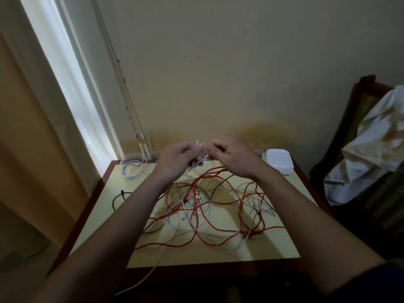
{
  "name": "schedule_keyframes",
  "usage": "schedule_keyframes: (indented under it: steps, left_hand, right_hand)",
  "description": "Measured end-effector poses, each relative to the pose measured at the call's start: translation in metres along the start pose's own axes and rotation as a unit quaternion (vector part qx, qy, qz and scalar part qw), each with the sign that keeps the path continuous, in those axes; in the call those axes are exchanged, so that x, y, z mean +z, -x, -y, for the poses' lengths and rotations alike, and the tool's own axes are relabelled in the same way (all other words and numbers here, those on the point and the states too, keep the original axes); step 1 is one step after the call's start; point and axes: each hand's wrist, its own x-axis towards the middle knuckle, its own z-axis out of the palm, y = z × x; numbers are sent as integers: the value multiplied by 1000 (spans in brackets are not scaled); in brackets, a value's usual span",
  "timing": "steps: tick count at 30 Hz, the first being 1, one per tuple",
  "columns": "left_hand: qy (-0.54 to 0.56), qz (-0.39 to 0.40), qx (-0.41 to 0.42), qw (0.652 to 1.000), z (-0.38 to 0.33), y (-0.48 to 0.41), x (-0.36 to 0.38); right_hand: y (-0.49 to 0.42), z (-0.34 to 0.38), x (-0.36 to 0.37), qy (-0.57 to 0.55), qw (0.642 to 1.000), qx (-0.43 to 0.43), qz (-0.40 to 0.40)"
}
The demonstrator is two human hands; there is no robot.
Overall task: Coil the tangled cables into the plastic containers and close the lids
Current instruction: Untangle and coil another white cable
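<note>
Left hand (177, 159) and right hand (231, 156) pinch thin white cable (200, 159), raised over tangled red, white, black cords (207, 206) on pale yellow tabletop (273, 243).

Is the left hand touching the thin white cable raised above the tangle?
Touching. The head view shows the left hand gripping the thin white cable, fingers curled round its gathered loops.

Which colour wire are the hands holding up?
The white cable, pinched between left hand and right hand above the table; the red cable and black cable lie unheld on it.
</note>
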Motion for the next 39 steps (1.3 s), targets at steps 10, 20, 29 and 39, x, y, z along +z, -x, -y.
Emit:
schedule_keyframes:
  steps: [10, 20, 29, 39]
  left_hand:
    - [327, 108, -158, 925, -18, 0, 14]
    - [332, 66, -130, 932, -5, 2, 21]
    - [293, 30, -28, 955, -3, 6, 24]
    - [466, -89, -41, 879, -3, -11, -19]
  right_hand:
    - [-5, 1, 14, -125, 982, 51, -135]
    - [16, 4, 29, -312, 941, 121, -46]
    - [17, -1, 25, -159, 983, 79, -47]
    - [56, -68, 47, -36, 989, 141, 33]
